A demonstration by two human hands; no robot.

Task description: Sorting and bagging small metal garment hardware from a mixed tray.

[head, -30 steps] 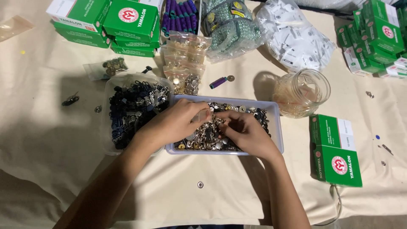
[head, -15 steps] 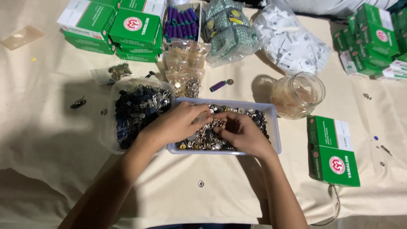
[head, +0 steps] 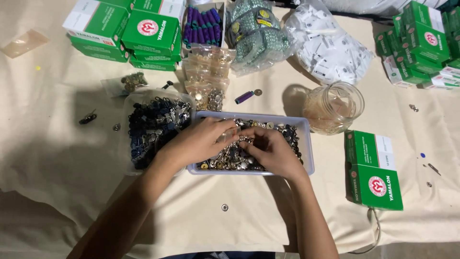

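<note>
While both hands work inside it, the tray stays central on the cloth-covered counter.

Tray: shallow pale rectangular tray (head: 306, 144), filled with small metal buttons (head: 280, 132), silver and brass toned.
Left hand: left hand (head: 199, 141) lies over the tray's left half, fingers curled in a narrow grip; a small shiny piece shows at the fingertips, though what exactly is pinched I cannot tell.
Right hand: right hand (head: 270, 151) rests on the buttons in the tray's middle, fingers bent towards the left hand, fingertips nearly touching it; its grip is narrow, contents hidden.
Just left of tray: clear bag of dark blue and silver metal pieces (head: 153, 127), touching the tray's left edge.
Behind tray: small clear packets of brass pieces (head: 208, 76); a purple cylinder (head: 244, 97) lying flat.
Right of tray: empty glass jar (head: 335, 106), near the tray's far right corner; green and white box (head: 373, 168) further right.
Far edge: stacked green boxes (head: 139, 31), bag of white tags (head: 330, 45).
Near edge: single loose button (head: 224, 207) on the cloth (head: 57, 144).
</note>
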